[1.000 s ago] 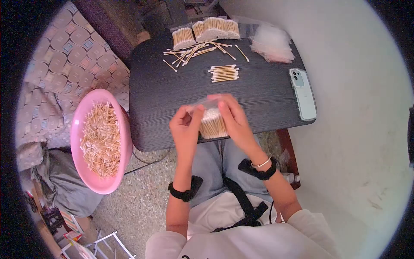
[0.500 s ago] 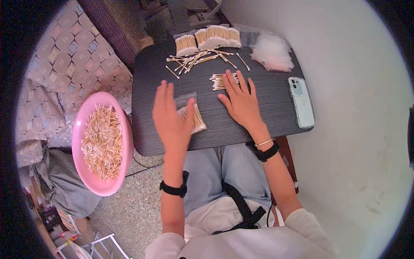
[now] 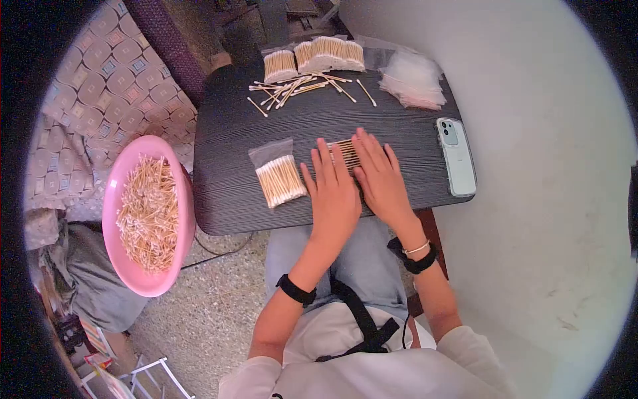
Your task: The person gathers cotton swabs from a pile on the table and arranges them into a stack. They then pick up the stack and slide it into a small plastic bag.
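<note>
L hand (image 3: 335,206) & R hand (image 3: 387,189), fingers outstretched, bracket swabs (image 3: 346,155) at their 12 o'clock; uneven pressure could skew or scatter them.

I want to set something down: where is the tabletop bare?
Left of the near swab bag, to the left edge of the table; also between the right hand and phone. Crowded: the far side, with swab packs, loose swabs and clear bags; and around the left hand.
</note>
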The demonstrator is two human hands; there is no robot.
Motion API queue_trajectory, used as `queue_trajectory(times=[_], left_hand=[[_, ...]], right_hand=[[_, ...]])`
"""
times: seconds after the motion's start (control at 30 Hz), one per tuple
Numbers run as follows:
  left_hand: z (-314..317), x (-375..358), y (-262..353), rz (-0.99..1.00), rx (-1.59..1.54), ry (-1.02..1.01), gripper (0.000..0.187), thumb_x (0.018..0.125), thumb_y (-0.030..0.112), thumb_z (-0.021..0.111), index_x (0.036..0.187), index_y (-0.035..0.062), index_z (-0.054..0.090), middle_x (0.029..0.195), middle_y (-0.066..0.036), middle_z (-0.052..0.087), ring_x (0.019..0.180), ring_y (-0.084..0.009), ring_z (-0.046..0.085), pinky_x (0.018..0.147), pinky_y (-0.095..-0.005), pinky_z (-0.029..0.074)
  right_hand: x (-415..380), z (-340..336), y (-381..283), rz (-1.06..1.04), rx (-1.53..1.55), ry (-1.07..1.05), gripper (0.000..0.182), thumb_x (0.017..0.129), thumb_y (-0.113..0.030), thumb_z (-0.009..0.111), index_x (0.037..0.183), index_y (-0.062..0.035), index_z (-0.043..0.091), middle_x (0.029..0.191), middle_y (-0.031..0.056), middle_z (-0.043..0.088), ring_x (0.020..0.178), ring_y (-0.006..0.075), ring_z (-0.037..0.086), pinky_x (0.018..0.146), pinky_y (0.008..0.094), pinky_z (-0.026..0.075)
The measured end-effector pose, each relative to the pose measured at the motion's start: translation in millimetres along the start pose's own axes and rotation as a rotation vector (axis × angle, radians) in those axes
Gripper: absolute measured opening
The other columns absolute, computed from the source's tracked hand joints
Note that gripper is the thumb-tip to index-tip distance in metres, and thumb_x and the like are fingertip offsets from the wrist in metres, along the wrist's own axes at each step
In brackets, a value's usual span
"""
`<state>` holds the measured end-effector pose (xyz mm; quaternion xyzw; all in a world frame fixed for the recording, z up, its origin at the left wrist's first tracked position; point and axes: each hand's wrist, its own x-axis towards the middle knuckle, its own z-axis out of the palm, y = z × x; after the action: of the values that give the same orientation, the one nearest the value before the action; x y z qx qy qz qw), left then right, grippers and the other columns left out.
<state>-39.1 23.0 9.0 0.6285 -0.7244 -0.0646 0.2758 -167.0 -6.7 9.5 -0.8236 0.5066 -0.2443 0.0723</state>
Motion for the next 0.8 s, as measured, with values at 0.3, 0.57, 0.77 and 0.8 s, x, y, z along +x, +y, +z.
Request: queue_trajectory(times=[0.3,0.57,0.77,0.8], left_hand=[[17,6,-5,0.117,-0.016,0.069,0.051,0.097,0.015,0.045,0.138,-0.0149,0.036,0.147,-0.036,0.032,0.139,-0.0468,0.031,0.116,-0.0526,0.023],[12,9,-6,0.084,0.104,0.074,0.056,0.095,0.018,0.048,0.139,-0.014,0.035,0.15,-0.034,0.029,0.142,-0.0437,0.027,0.117,-0.0514,0.021],[9,11,-18,0.122,0.096,-0.006,0.061,0.092,0.02,0.05,0.14,-0.0134,0.035,0.151,-0.033,0.028,0.143,-0.0425,0.027,0.118,-0.0505,0.02],[9,11,-18,0.129,0.104,-0.03,0.061,0.091,0.02,0.05,0.14,-0.0133,0.035,0.151,-0.033,0.028,0.143,-0.0422,0.027,0.118,-0.0502,0.02]], right_hand=[[5,9,-4,0.071,0.002,-0.024,0.055,0.098,-0.017,0.043,0.148,0.0033,0.03,0.154,0.0177,0.034,0.144,0.029,0.032,0.118,0.048,0.019],[4,6,0,0.008,-0.023,0.003,0.056,0.096,-0.016,0.046,0.148,0.0002,0.033,0.155,0.0152,0.033,0.144,0.0283,0.031,0.118,0.0483,0.02],[3,6,3,-0.035,-0.116,-0.052,0.053,0.097,-0.018,0.046,0.146,-0.0005,0.037,0.155,0.0141,0.033,0.144,0.0272,0.031,0.118,0.0479,0.02],[3,6,2,-0.033,-0.113,-0.052,0.053,0.097,-0.018,0.046,0.146,-0.0007,0.037,0.155,0.014,0.033,0.144,0.027,0.031,0.118,0.0478,0.02]])
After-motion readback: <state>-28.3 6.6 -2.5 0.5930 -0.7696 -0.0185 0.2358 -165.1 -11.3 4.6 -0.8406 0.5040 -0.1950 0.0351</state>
